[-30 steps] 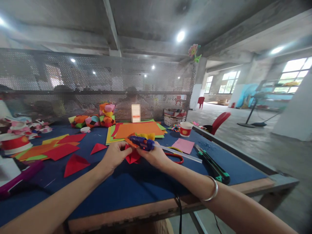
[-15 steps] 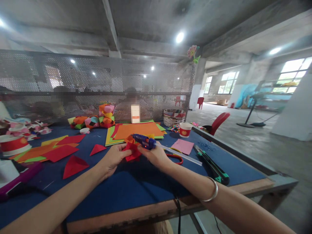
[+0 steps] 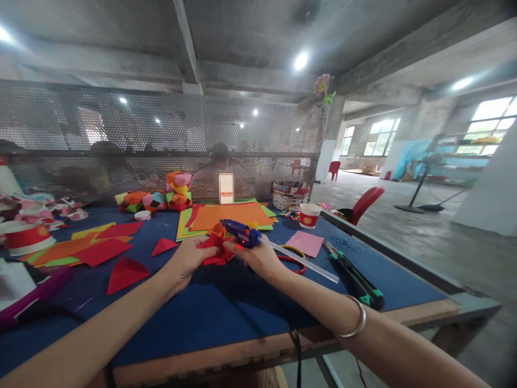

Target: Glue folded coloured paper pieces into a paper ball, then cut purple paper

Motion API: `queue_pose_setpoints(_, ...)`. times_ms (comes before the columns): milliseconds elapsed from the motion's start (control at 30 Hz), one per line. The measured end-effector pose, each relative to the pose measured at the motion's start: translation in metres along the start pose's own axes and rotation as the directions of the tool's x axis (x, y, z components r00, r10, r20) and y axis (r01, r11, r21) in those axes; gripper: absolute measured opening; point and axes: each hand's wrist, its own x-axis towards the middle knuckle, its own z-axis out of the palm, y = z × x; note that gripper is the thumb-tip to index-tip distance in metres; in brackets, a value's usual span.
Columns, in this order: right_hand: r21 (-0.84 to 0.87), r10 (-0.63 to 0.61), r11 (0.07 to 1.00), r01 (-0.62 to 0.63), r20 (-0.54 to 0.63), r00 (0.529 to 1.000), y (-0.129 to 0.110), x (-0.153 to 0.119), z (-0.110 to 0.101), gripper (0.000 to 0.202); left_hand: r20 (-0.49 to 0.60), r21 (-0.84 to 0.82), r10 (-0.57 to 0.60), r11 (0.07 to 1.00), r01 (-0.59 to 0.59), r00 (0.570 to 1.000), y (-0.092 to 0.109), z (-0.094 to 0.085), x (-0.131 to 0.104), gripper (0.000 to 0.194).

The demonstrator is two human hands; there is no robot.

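My left hand [image 3: 191, 262] pinches a folded piece of red and orange paper [image 3: 218, 252] above the table. From the other side, my right hand [image 3: 258, 260] touches the same paper with its fingertips and grips a blue glue gun [image 3: 242, 233]. A long clear glue stick [image 3: 302, 260] sticks out of the gun's back end, and a small red light glows on its side. The nozzle points left, just over the paper. Part of the gun's handle is hidden by my right hand. Behind the paper lies a stack of coloured sheets [image 3: 232, 215].
Scissors [image 3: 297, 264], a box cutter [image 3: 355, 275], a pink square [image 3: 307, 243] and a paper cup [image 3: 309, 215] lie to the right. Folded red pieces [image 3: 127, 274] and loose sheets [image 3: 103, 250] are on the left. A mesh screen [image 3: 250, 134] stands behind the table.
The view has shifted slightly, so everything sits a little further right. Both hands keep their hold; the red paper looks slightly turned between the fingers.
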Motion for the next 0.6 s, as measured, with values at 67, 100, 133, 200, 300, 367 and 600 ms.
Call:
queue_pose_setpoints(67, -0.015, 0.009, 1.000, -0.009, 0.004, 1.000, 0.0006, 0.0008, -0.0003, 0.027, 0.002, 0.039, 0.000, 0.999, 0.000, 1.000, -0.0008, 0.0002, 0.0003, 0.035)
queue_pose_setpoints(100, -0.036, 0.010, 0.999, -0.010, -0.002, 1.000, 0.0008, 0.0013, -0.0002, 0.024, 0.005, 0.060, 0.000, 0.998, 0.000, 1.000, -0.0006, 0.0006, -0.0001, 0.034)
queue_pose_setpoints(133, -0.061, 0.014, 0.998, -0.015, -0.008, 1.000, 0.0008, 0.0017, 0.0000, 0.022, 0.008, 0.078, -0.002, 0.997, 0.001, 1.000, 0.0000, 0.0012, -0.0008, 0.033)
queue_pose_setpoints(200, -0.107, 0.032, 0.994, -0.034, -0.018, 0.999, 0.0004, 0.0023, 0.0007, 0.017, 0.005, 0.095, -0.009, 0.995, 0.009, 1.000, 0.0021, 0.0026, -0.0027, 0.031)
queue_pose_setpoints(300, -0.120, 0.056, 0.991, -0.059, -0.027, 0.998, -0.0014, 0.0021, 0.0021, 0.018, -0.009, 0.091, -0.018, 0.996, 0.019, 1.000, 0.0055, 0.0047, -0.0057, 0.029)
queue_pose_setpoints(367, -0.093, 0.075, 0.993, -0.077, -0.033, 0.997, -0.0025, 0.0016, 0.0029, 0.024, -0.014, 0.090, -0.015, 0.996, 0.016, 1.000, 0.0071, 0.0058, -0.0072, 0.027)
queue_pose_setpoints(600, -0.113, 0.036, 0.993, -0.038, -0.019, 0.999, 0.0002, 0.0006, 0.0021, 0.022, 0.003, 0.065, -0.021, 0.998, 0.021, 1.000, 0.0089, 0.0083, -0.0082, 0.032)
